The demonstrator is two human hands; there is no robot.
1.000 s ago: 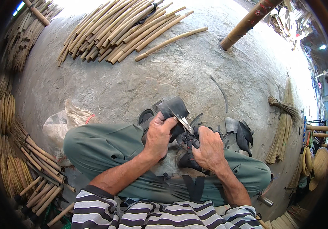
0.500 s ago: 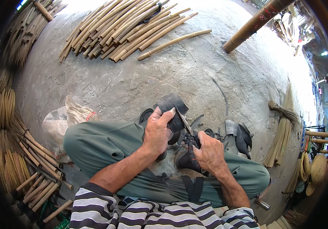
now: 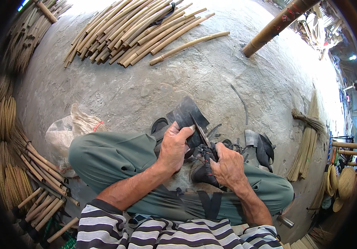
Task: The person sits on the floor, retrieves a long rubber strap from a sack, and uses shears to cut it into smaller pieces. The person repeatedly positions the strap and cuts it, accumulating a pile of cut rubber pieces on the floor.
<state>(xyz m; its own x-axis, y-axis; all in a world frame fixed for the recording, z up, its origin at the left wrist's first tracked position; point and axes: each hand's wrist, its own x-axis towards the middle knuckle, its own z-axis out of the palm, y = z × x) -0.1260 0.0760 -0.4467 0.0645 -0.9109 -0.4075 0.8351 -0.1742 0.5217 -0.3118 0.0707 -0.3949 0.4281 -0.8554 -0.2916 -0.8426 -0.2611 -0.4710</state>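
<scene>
Between my knees, my left hand (image 3: 173, 146) pinches a dark sheet of rubber-like material (image 3: 185, 111) by its near edge, thumb on top. My right hand (image 3: 227, 165) is wrapped round the black-bound handles of a pair of scissors (image 3: 200, 129). Their blades lie across the sheet, to the right of my left thumb. Whether the blades are parted is hard to make out. Under the hands are sandals on my feet, one sandal (image 3: 159, 125) showing at the left. Dark scraps (image 3: 214, 130) lie just right of the scissors.
A pile of bamboo poles (image 3: 124, 35) lies ahead, with one pole (image 3: 189, 47) apart. A thick bamboo post (image 3: 276, 30) rises at the far right. A whitish sack (image 3: 75, 126) sits by my left knee; brooms (image 3: 307, 145) lie at right. Black pieces (image 3: 263, 149) rest near my right knee.
The dark sheet has shifted slightly away from me and tilted, showing more of its surface. My left hand has turned slightly with it; the right hand has hardly moved.
</scene>
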